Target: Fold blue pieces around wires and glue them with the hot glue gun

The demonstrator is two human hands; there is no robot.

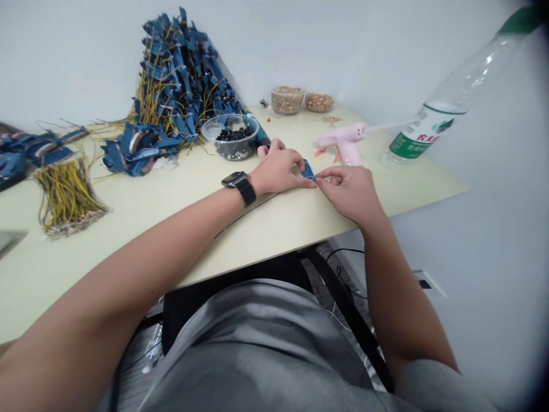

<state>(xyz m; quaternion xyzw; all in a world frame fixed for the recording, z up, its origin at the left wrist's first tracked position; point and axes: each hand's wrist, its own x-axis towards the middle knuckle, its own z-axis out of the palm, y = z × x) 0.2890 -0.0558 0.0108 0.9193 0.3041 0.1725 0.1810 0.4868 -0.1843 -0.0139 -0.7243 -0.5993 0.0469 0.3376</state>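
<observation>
We see the left hand [277, 171] and the right hand [349, 191] meeting over a pale tabletop [274, 229], their fingers pinching a small blue piece [307, 170] from either side (the fingers hide much of it, so its detail cannot be made out). A black-strapped smartwatch [238, 186] sits on the left wrist. At 11 o'clock from the hands, just beyond the left hand, we find a clear bowl of dark pieces [230, 143] and a teal tool handle [262, 137], the latter close behind the left fingers. At 12 o'clock stand two clear cups of pale-brown granules [303, 100]. At 1 o'clock, just past the right hand, lies a pink glue gun [343, 140]; at 2 o'clock stands a clear plastic bottle with a green label [446, 97]. A heap of blue pieces with yellow wires [180, 86] rises at 10 o'clock, and a bundle of yellow wires [68, 197] lies at 9 o'clock.
</observation>
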